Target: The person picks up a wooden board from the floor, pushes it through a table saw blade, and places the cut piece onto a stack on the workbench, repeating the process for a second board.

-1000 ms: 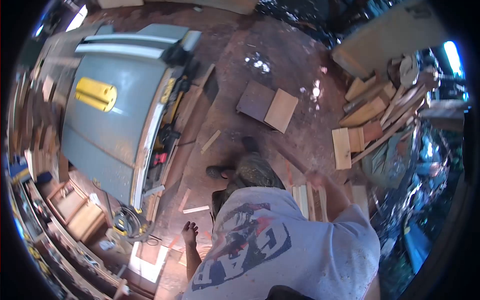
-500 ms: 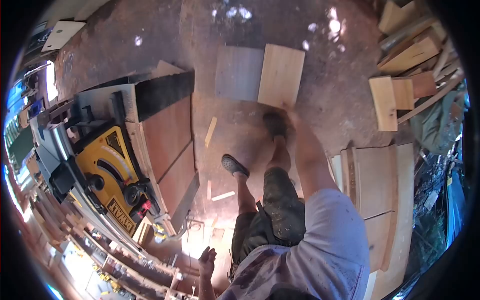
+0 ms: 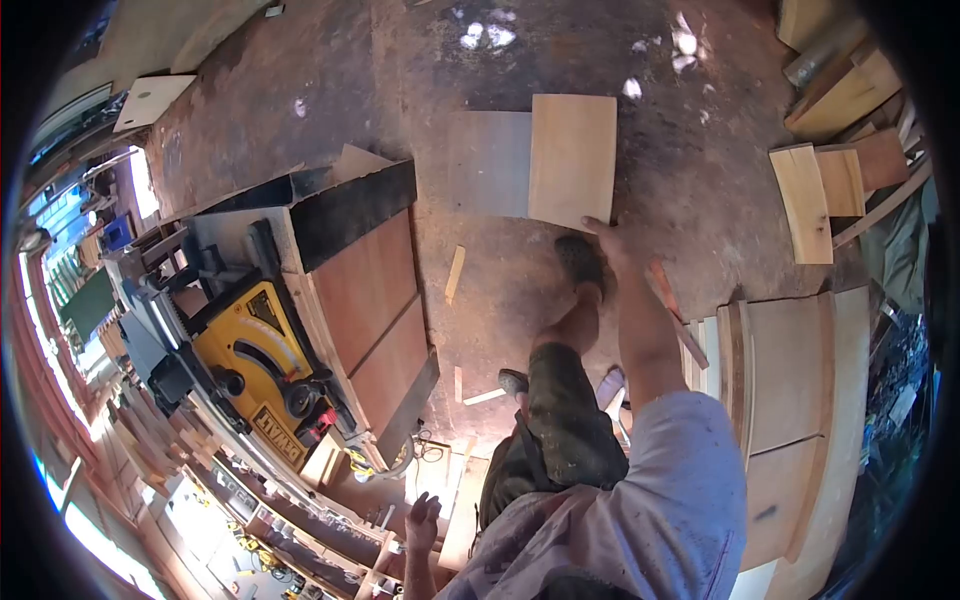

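Observation:
My right hand is at the near edge of a light wooden board, its fingers closed on the lower right corner. Directly left of that board is a greyish panel, its right edge meeting or lying under the board. Near the bottom of the view my left hand is raised beside my body, holding nothing, its fingers loosely bent and apart. My dark shoe is just below the board.
A yellow table saw stands on a wooden cabinet at the left. Offcuts are piled at the upper right, with long panels below. A thin wood strip lies on the floor.
The view has shifted, so the saw and cabinet appear farther right. My left foot has moved back towards my body. My right hand is still at the board, and the strips beside my right forearm now show.

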Demonstrator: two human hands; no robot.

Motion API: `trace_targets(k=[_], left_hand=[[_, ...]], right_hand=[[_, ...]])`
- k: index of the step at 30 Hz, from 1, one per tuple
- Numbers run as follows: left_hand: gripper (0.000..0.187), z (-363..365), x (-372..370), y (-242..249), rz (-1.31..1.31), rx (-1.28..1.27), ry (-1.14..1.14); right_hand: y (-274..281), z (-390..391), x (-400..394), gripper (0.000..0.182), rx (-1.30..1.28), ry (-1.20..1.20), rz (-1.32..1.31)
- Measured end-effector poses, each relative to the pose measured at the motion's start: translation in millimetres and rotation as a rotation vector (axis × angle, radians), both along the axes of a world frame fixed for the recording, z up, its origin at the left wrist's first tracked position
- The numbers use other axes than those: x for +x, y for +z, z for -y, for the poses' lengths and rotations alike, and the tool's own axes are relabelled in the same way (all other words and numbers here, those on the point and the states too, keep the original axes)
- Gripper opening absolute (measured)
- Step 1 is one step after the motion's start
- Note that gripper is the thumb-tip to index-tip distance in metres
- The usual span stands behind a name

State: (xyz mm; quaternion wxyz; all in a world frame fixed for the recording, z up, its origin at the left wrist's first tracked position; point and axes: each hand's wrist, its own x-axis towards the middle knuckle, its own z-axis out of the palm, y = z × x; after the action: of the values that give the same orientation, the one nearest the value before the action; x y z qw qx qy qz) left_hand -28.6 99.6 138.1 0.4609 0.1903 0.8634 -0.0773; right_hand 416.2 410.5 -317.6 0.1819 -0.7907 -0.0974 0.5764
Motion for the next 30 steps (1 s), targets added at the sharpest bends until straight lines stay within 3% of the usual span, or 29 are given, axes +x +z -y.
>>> trace_targets(k=[1,3,4,6,7,9,11,13,15,18,22,24,27,30], left_hand=[[0.05,-11,7,0,0.004,0.028,-0.021],[0.049,4,1,-7,0.028,0.138,0.019],[0.049,-21,16,-2,-0.018,0.124,-0.225],[0.047,-48,22,-2,0.003,0.136,-0.426],[0.046,-68,39,5,0.044,0.232,-0.26],[0.052,-84,47,-5,0.148,0.484,-0.153],[0.058,-120,63,-1,0.221,0.5,-0.046],[0.064,-145,79,3,0.394,0.625,0.176],[0.072,-170,95,16,0.537,0.703,0.386],[0.086,-185,107,20,0.731,0.949,0.314],[0.092,-200,134,123,0.691,1.457,0.182],[0.091,-193,117,148,0.563,1.47,0.203],[0.089,-178,72,154,0.421,1.531,0.208],[0.088,-157,26,141,0.348,1.581,0.228]], right_hand=[[22,-10,-2,0.058,-0.007,0.134,0.078],[37,-8,-18,0.042,0.345,0.15,0.368],[50,-8,-26,0.034,0.53,0.156,0.506],[106,-18,-20,0.031,0.631,0.261,0.602],[137,-28,-11,0.032,0.701,0.328,0.628],[203,-39,-5,0.032,0.826,0.47,0.651],[273,-23,-3,0.03,0.919,0.637,0.65],[331,-3,6,0.034,0.923,0.598,0.445],[390,8,21,0.034,0.747,0.625,0.228],[432,15,27,0.034,0.394,0.155,-0.64],[473,21,-42,0.044,0.197,0.134,-0.92],[489,26,-86,0.048,0.166,0.243,-1.023],[453,20,-124,0.052,0.261,0.341,-1.105],[516,13,-196,0.052,0.339,0.516,-1.219]])
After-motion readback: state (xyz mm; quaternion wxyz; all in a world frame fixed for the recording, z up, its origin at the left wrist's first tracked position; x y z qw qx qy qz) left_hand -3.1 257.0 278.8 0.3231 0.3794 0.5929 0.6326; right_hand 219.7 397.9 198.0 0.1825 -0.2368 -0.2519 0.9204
